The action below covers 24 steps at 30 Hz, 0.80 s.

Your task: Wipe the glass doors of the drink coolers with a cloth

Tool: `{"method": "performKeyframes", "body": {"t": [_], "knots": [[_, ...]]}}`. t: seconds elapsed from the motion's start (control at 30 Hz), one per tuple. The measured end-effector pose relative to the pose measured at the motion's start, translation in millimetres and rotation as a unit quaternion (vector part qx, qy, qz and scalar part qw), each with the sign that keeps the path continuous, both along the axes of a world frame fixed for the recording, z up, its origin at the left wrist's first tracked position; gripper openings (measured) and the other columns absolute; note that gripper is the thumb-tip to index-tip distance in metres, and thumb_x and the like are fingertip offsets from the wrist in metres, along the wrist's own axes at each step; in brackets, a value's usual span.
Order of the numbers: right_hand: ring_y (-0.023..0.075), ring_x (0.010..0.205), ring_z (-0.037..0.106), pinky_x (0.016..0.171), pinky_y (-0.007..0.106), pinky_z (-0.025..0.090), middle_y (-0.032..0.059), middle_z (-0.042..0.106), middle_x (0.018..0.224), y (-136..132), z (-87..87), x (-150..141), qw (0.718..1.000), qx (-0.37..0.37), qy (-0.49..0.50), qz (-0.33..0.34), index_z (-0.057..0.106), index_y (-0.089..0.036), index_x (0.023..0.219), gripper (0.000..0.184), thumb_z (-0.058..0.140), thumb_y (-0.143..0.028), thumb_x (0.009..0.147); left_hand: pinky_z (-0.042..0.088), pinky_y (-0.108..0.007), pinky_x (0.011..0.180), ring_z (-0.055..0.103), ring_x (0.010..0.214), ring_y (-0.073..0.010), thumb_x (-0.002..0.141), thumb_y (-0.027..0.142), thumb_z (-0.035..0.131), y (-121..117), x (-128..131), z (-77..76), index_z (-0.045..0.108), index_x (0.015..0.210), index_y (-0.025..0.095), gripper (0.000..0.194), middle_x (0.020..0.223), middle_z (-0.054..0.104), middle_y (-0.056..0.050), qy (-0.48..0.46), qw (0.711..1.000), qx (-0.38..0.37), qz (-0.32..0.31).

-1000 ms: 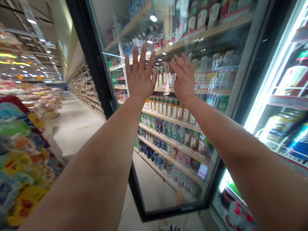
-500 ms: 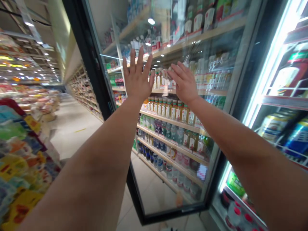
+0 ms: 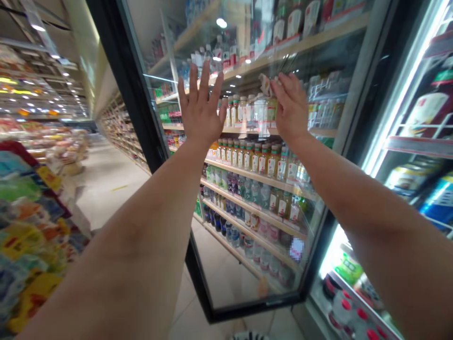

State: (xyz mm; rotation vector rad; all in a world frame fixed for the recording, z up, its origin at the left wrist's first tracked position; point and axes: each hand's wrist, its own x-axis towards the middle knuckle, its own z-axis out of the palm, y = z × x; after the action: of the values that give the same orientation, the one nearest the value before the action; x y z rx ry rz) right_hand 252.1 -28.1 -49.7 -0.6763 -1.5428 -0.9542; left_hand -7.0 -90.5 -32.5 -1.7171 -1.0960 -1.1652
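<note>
Left hand (image 3: 202,111) flat, fingers spread, at glass (image 3: 226,289). Right hand (image 3: 292,111) gripping crumpled cloth (image 3: 264,84); cloth left of right fingertips, between hands.

Left hand (image 3: 201,113) flat on a glass door (image 3: 255,208), right hand (image 3: 292,108) with a pale wad (image 3: 264,85), perhaps cloth.

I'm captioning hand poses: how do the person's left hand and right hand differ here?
The left hand has its fingers spread wide; the right hand keeps its fingers close together and bent.
The left hand shows nothing in its grasp; the right hand holds what looks like a crumpled pale cloth at its fingertips.
Both are bare and raised in front of the glass door, backs toward the camera.
</note>
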Motion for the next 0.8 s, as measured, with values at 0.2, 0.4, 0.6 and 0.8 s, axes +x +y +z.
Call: {"method": "performKeyframes", "body": {"t": [0.2, 0.4, 0.6, 0.8], "knots": [[0.0207, 0.152, 0.029, 0.127, 0.05, 0.029, -0.003, 0.049, 0.154, -5, -12.5, 10, 0.999, -0.014, -0.036, 0.008, 0.055, -0.027, 0.143, 0.049, 0.027, -0.021, 0.103, -0.018, -0.043, 0.126, -0.013, 0.155, -0.0163, 0.1, 0.048, 0.036, -5, 2, 0.7, 0.024, 0.162, 0.03, 0.066, 0.163, -0.009, 0.021, 0.008, 1.0, -0.003, 0.016], [0.0226, 0.154, 0.025, 0.129, 0.051, 0.024, -0.0081, 0.046, 0.156, -2, -26.0, 24, 0.998, -0.028, 0.053, 0.03, 0.053, -0.033, 0.145, 0.05, 0.024, -0.031, 0.104, -0.027, -0.034, 0.122, -0.016, 0.154, -0.0138, 0.096, 0.061, 0.03, -7, 1, 0.6, 0.025, 0.16, 0.038, 0.068, 0.161, -0.006, 0.029, -0.013, 0.999, -0.023, -0.04], [0.0213, 0.15, 0.035, 0.127, 0.049, 0.03, -0.0023, 0.053, 0.15, -9, -41.5, 41, 0.999, -0.031, -0.025, 0.017, 0.059, -0.03, 0.139, 0.048, 0.032, -0.028, 0.099, -0.023, -0.038, 0.125, -0.017, 0.154, -0.0165, 0.096, 0.064, 0.019, -10, 1, -1.2, 0.023, 0.161, 0.03, 0.073, 0.162, -0.011, 0.026, 0.003, 0.999, -0.013, -0.031], [0.0238, 0.149, 0.035, 0.126, 0.05, 0.029, -0.0011, 0.049, 0.154, -3, -35.5, 78, 0.993, -0.007, 0.12, -0.01, 0.055, -0.029, 0.144, 0.053, 0.035, -0.023, 0.095, -0.032, -0.029, 0.119, -0.033, 0.143, -0.004, 0.092, 0.069, 0.012, -11, 2, 0.6, 0.02, 0.16, 0.04, 0.075, 0.16, 0.003, 0.027, -0.012, 0.999, -0.043, -0.014]]}}
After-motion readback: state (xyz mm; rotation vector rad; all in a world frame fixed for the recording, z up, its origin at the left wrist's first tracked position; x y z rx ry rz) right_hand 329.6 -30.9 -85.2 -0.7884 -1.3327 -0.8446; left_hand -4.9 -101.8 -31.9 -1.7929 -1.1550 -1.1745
